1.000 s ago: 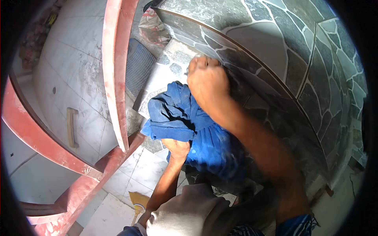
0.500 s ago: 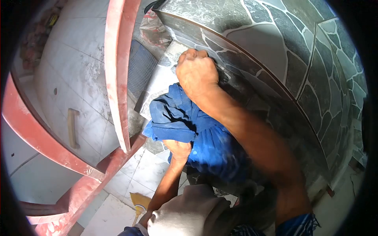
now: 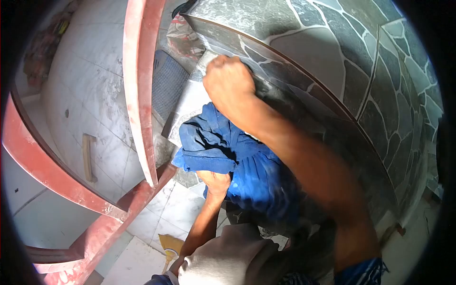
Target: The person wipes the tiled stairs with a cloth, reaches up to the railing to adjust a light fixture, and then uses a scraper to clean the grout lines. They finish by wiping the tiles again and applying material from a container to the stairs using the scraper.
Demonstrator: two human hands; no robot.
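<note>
A bunched blue cloth (image 3: pixel 209 135), which looks like a garment, lies over the narrow stone-patterned step (image 3: pixel 192 102) in the middle of the view. My left hand (image 3: pixel 216 183) grips its lower edge from below, the fingers hidden under the fabric. Beyond the cloth, my right hand (image 3: pixel 230 78) is closed against the far end of the step, close to the stone-patterned wall (image 3: pixel 266 54). Whatever its curled fingers hold, if anything, is hidden beneath them. More bright blue fabric hangs below my right forearm.
Red metal bars (image 3: pixel 137 95) curve up along the left side. A crumpled plastic bag (image 3: pixel 183 38) and a grey textured mat (image 3: pixel 168 80) lie past the step. On the white tiled floor are a wooden-handled tool (image 3: pixel 88 156) and a yellow broom (image 3: pixel 170 244).
My right hand has slid a little up and to the left along the step. My left hand and the blue cloth have stayed nearly still.
</note>
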